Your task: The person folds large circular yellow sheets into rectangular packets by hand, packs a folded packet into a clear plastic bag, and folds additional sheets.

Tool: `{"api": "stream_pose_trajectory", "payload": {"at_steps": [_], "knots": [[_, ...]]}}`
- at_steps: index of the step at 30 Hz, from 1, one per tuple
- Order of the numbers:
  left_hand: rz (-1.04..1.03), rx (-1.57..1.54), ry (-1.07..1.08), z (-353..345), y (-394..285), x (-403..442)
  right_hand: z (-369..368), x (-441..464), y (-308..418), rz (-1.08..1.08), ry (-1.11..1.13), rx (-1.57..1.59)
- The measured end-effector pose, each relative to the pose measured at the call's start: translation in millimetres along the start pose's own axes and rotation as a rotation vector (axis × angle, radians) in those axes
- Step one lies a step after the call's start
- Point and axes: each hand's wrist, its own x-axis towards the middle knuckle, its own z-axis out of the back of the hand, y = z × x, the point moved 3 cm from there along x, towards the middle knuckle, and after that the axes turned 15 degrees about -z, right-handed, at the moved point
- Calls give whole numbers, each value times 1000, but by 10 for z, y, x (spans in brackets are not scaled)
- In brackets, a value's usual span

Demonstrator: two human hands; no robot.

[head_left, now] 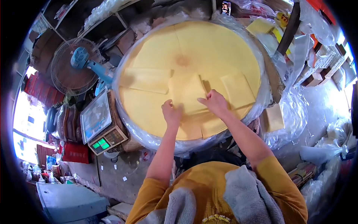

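A large round pile of thin, pancake-like yellow sheets (220,44) spreads out in front of me, with a brownish spot near its middle. On its near half lies a folded yellow sheet (187,89), squarish in outline. My left hand (171,114) has its fingers curled at the near left corner of that sheet. At its right edge, my right hand (216,102) pinches the sheet between thumb and fingers. Another folded piece (147,79) lies flat to the left, and a further folded piece (238,90) lies to the right.
Clear plastic film (125,112) wraps the pile's rim. On the left stand a digital scale (100,143) with a lit green display and a blue fan (80,61). Plastic bags (292,112) and a cardboard box (274,117) crowd the right side. A phone (226,7) stands at the back.
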Motion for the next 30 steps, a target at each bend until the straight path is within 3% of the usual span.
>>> {"api": "stream_pose_trajectory", "payload": {"at_steps": [4,10,13,16,21,22,24,27,30], "knots": [[-27,130,6,51,-106,15,-20,66,-2,-50,81,31],[240,-161,139,116,-47,47,-113,115,36,30,-12,48],[372,-478,239,240,62,-17,-172,-13,4,-115,214,325],[596,-1127,116,439,114,-367,-228,-451,-38,-41,261,326],[680,-1390,-163,627,-95,-1264,-363,-1042,-375,244,27,221],[721,-1398,-170,614,-127,-1402,-433,-1052,-508,143,146,274],[613,-1407,-136,552,-88,-1624,-529,-1059,-727,-59,380,376],[624,-1673,119,585,90,-1740,-416,-1117,-660,-181,564,528],[885,-1724,55,596,136,-1589,-415,-1067,-704,-194,687,561]]}}
